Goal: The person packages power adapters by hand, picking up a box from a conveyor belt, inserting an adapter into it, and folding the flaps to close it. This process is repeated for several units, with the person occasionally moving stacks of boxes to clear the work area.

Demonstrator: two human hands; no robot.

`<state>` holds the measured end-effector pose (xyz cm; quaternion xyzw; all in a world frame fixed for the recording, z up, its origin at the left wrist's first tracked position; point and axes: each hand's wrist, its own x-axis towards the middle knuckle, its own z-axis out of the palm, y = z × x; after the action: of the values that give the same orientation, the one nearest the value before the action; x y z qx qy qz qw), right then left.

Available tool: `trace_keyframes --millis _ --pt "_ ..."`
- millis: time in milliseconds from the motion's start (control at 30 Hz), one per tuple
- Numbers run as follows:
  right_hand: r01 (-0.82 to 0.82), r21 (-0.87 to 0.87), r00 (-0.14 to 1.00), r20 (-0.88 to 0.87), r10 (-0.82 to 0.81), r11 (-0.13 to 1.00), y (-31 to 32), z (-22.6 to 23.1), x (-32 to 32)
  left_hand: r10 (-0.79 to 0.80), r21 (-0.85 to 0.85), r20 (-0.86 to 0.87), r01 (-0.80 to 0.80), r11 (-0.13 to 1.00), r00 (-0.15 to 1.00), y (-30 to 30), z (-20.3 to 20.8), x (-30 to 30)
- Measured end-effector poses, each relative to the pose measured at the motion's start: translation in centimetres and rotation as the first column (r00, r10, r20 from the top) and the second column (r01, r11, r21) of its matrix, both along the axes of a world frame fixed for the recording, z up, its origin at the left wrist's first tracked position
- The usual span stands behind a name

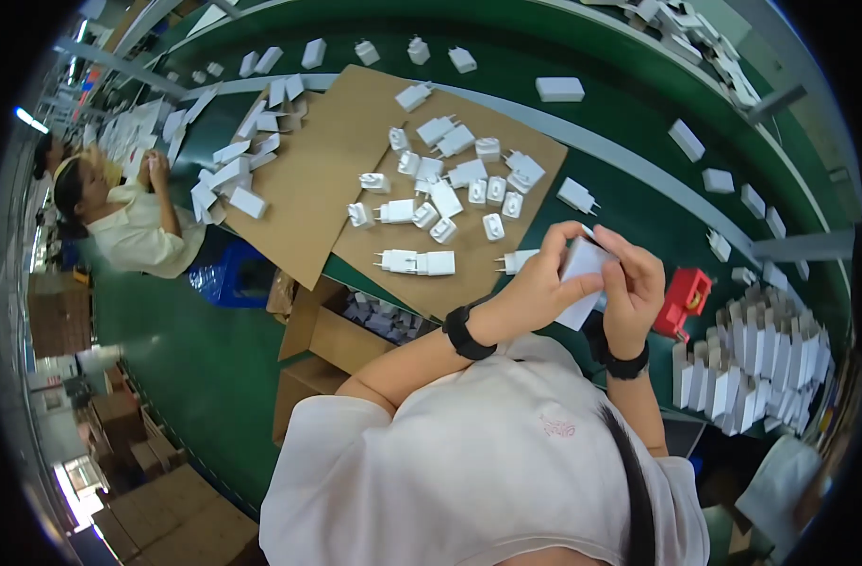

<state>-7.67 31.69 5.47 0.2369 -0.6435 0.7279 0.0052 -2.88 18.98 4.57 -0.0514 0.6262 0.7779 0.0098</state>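
Note:
A small white carton (579, 274) is held up between my two hands, over the near edge of the workbench. My left hand (537, 288) grips its left side, with the thumb across its face. My right hand (633, 288) closes on its upper right side, fingers bent at its top end. Whether something is inside the carton I cannot tell. Many white plug chargers (444, 196) lie scattered on a brown cardboard sheet (356, 247) to the left. One charger (518, 261) rests close beside my left hand, and another (577, 195) lies just beyond my hands.
A red tape dispenser (682, 302) stands right of my hands, near stacked white cartons (756, 358). More cartons (233, 179) lie at the left. Chargers and cartons sit along the green conveyor (506, 71). An open cardboard box (320, 330) holds small pieces below the bench. A co-worker (134, 222) sits at far left.

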Motion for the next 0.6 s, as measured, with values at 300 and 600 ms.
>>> trace_keyframes --millis 300,600 --pt "-0.491 0.066 0.845 0.279 0.456 0.869 1.5 0.5 -4.9 -0.087 -0.379 -0.083 0.05 0.924 0.993 -2.5 -0.9 -0.3" --pt "-0.412 0.14 0.853 0.406 0.328 0.9 2.5 1.6 -4.7 -0.114 -0.309 -0.087 0.082 0.948 0.99 -2.1 -0.3 -0.9"
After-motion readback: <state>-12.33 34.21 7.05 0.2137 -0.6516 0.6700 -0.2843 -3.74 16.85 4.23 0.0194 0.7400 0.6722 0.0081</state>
